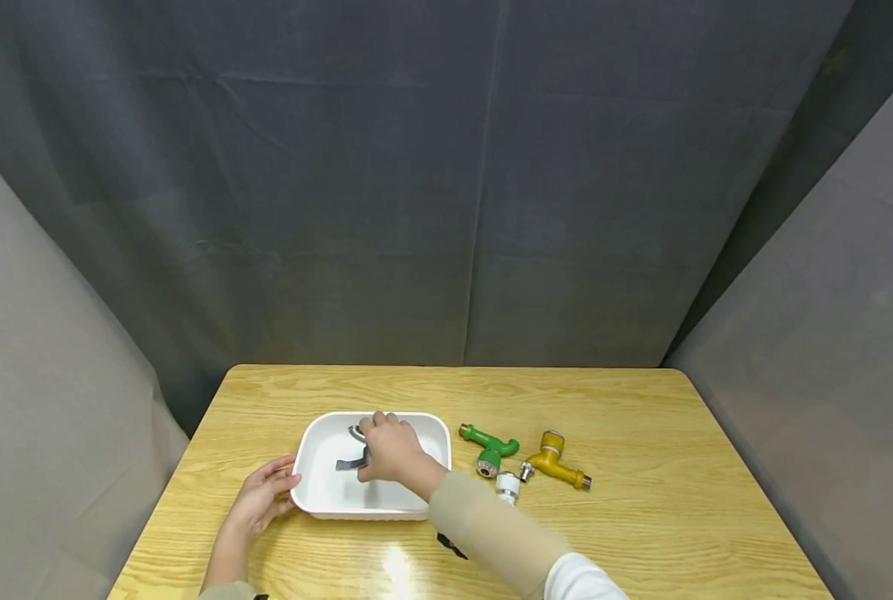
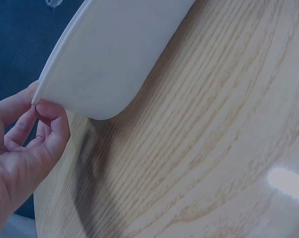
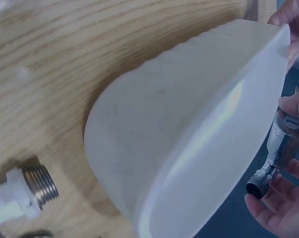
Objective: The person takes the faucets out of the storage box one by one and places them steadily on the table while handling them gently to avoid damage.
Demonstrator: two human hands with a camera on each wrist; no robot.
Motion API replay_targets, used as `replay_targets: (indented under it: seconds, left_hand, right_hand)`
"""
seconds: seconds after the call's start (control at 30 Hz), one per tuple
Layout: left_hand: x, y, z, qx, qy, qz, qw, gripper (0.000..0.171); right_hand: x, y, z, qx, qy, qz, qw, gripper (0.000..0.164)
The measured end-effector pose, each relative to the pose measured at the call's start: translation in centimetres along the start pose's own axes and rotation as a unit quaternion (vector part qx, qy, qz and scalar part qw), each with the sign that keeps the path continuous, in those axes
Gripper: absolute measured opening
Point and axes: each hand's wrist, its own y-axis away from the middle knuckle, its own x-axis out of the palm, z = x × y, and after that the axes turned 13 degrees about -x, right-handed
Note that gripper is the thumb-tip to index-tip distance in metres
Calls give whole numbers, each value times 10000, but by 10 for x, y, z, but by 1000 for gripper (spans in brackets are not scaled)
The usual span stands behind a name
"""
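Observation:
A white plastic basin [image 1: 326, 492] stands on the table. At its left end my left hand [image 2: 28, 141] pinches the rim between thumb and fingers. Above the basin's inside, my right hand [image 1: 392, 452] grips a chrome faucet [image 3: 277, 148]. The faucet's grey lever [image 1: 352, 464] points left in the head view, and its threaded end [image 3: 258, 184] shows in the right wrist view. My fingers cover the middle of the faucet. Whether it touches the basin floor I cannot tell.
Right of the basin lie a green tap [image 1: 494, 447], a yellow tap [image 1: 554, 464] and a white tap [image 1: 507, 486], partly hidden by my right forearm. The wooden table [image 1: 641, 533] ends at a dark curtain [image 1: 386, 208], with grey panels on both sides.

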Motion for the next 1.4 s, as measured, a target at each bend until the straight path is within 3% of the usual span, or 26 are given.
replay_targets:
  seconds: [0.33, 0.73, 1.03, 1.2, 1.4]
  left_hand:
    - [0, 0, 0, 30, 11, 62, 10000, 53]
    - [-1, 0, 0, 3, 5, -7, 10000, 51]
    - [-2, 2, -2, 11, -11, -7, 10000, 54]
    - [-4, 4, -2, 9, -47, -10, 10000, 55]
    - [-4, 4, -1, -4, -17, -10, 10000, 54]
  right_hand:
    - [-28, 23, -20, 51, -78, -389, 9992, 64]
    - [-40, 55, -38, 104, -286, -610, 9977, 66]
    - [-41, 82, -59, 313, -407, -868, 9949, 66]
    - [-39, 98, -69, 515, -755, -1157, 9891, 67]
    - [-36, 120, -82, 715, -788, -1456, 9836, 67]
